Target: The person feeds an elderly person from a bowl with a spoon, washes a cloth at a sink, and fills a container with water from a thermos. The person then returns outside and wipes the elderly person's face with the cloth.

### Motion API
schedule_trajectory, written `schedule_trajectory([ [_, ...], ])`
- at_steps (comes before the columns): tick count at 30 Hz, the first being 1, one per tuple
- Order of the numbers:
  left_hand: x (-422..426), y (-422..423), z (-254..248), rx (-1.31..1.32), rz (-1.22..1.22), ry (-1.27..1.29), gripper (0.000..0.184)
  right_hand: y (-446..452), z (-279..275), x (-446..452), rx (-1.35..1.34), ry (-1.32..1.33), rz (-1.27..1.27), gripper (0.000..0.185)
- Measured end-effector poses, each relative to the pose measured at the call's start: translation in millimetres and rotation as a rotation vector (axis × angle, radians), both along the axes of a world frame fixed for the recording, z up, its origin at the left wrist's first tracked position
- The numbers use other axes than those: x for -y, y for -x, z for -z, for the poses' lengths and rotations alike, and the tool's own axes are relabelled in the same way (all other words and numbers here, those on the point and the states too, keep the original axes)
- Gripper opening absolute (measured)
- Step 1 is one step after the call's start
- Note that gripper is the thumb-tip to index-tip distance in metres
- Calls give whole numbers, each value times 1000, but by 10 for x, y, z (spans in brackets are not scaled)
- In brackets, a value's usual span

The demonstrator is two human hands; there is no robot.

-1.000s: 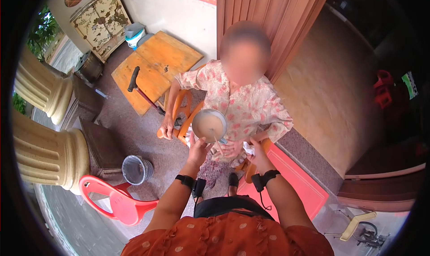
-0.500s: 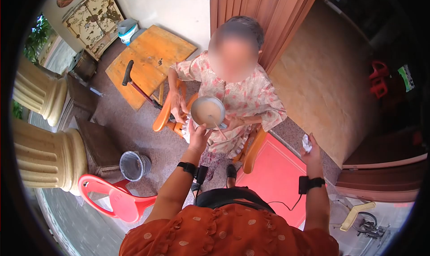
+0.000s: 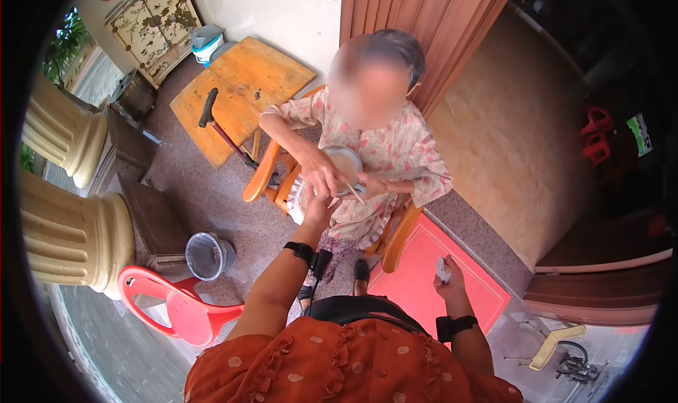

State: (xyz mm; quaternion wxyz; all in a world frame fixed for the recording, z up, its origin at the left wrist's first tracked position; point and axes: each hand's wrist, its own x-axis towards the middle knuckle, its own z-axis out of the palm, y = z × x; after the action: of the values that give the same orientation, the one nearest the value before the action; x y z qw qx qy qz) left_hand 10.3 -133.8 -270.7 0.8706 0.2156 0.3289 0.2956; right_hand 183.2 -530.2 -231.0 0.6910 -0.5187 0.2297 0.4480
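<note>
A seated person in a floral shirt holds a bowl [image 3: 344,161] of pale, porridge-like food. One of that person's hands [image 3: 321,171] reaches across the bowl and grips the spoon [image 3: 354,193]; the other hand [image 3: 373,184] supports the bowl's right side. My left hand [image 3: 319,211] is at the near edge of the bowl, closed on it, its fingers partly hidden behind the person's hand. Away to the right, my right hand [image 3: 453,281] is closed around a crumpled white tissue [image 3: 443,269], above the red mat.
The person sits in a wooden armchair [image 3: 402,237] on a red mat [image 3: 452,251]. A walking cane [image 3: 226,136] leans beside a wooden table [image 3: 236,85]. Left are a lined waste bin [image 3: 210,256], a red plastic chair [image 3: 194,318] and pillars [image 3: 74,226].
The person's hand has moved from the bowl's left side over its rim to the spoon. My right hand with the tissue has come lower and inward to the left.
</note>
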Motion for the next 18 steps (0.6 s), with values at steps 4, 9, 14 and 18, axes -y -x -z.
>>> schedule_trajectory([
  [4,-105,-72,441,10,98,-32,87,75,-45,-220,26,60,-26,23],
  [9,-14,-56,69,-16,77,-10,92,223,-212,-659,163,152,-182,23],
  [14,3,-73,61,64,44,52,94,178,-183,-1549,591,77,-578,40],
  [18,30,-93,73,157,58,-49,94,-221,352,-2499,1109,80,-718,54],
])
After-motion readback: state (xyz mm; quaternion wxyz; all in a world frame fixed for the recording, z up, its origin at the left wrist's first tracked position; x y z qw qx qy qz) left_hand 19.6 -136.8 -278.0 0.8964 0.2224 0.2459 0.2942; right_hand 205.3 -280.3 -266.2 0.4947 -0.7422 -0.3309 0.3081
